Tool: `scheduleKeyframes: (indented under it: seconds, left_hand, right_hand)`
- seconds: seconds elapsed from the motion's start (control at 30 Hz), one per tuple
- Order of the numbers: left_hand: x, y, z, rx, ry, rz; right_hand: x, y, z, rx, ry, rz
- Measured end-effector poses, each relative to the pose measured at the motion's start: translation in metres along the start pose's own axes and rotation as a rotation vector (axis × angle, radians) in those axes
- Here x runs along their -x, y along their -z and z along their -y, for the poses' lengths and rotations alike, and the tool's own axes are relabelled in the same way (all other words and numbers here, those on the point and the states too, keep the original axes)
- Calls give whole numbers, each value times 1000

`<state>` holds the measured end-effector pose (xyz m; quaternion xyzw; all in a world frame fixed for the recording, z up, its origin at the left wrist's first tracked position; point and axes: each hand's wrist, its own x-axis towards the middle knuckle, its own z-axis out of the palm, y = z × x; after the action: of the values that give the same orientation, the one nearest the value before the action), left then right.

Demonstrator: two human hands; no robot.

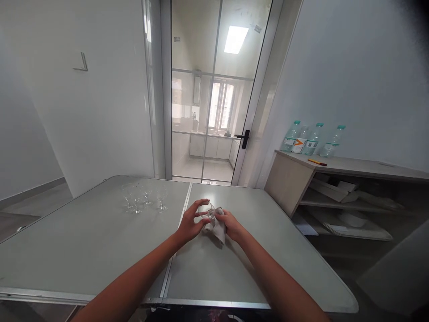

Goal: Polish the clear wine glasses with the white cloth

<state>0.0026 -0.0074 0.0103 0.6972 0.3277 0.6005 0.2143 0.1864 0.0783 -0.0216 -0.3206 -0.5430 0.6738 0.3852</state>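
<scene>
Over the middle of the table, my left hand (pixel 191 223) grips a clear stemmed glass (pixel 205 208) by its bowl, thumb and fingers curled round it. The glass is tilted, with its rim toward the left hand. My right hand (pixel 231 223) is closed on a light grey cloth (pixel 219 230), which hangs down and touches the glass at its stem end. Part of the stem and base is hidden by the cloth and fingers. Several more stemmed glasses (pixel 162 201) stand upright together on the left half of the table.
The grey-green table (pixel 100 250) has a metal seam down its middle and a metal edge. A wooden shelf unit (pixel 291 179) at the right bears several plastic bottles (pixel 311 141) and an orange-handled tool (pixel 317 162). Behind the table stands a glass door (pixel 194 112) with a black handle.
</scene>
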Motion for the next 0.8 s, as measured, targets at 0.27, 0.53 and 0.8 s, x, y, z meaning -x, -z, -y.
scheduleKeyframes:
  seconds: [0.27,0.53,0.8]
  left_hand:
    - [0,2,2,0,-34,52]
    - [4,-1,-1,9,-53,233]
    - [2,1,7,-46,-49,219]
  right_hand:
    - [-1,6,6,101,203,-235]
    - [-3,5,-5,40,80,-93]
    - [-6,14,-6,178,100,-211]
